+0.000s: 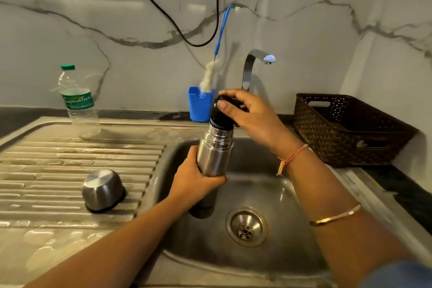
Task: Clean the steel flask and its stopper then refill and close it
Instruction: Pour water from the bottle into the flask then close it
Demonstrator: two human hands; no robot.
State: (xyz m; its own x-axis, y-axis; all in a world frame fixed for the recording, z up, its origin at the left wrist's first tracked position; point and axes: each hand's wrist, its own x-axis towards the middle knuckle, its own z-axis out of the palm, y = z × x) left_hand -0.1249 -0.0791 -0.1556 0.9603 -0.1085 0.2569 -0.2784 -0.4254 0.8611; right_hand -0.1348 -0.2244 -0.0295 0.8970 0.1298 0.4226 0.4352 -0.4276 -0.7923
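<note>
Grips the steel flask (215,154) round its lower middle with the left hand (194,182), fingers and thumb curled about the body. Holds it over the sink basin (268,170), clear of the floor, its foot just left of the drain (246,227) and its neck leaning a little to the right. Clasps the black stopper (221,116) with the right hand (252,117), fingertips draped over the crown and thumb pressed on the near side. Stopper seated at the mouth of the flask; cannot tell whether screwed home or only resting there. Wears an orange thread (292,158) at the right wrist and a gold bangle (336,216) further up the forearm.

On the ribbed drainboard (70,154) to the left, an upturned steel cup (102,189), mouth down, well apart from the flask. At the back of the drainboard, upright, a plastic water bottle (78,100) with a green cap and green label. Behind the flask, against the marble wall, a blue holder (200,105) with a bottle brush (210,75) standing in it, white bristles down and blue handle slanting up. Just right of that, a steel tap (253,63), spout turned to the right. On the counter at far right, a dark brown woven basket (346,128). Looping down the wall above, a black cable (177,28).
</note>
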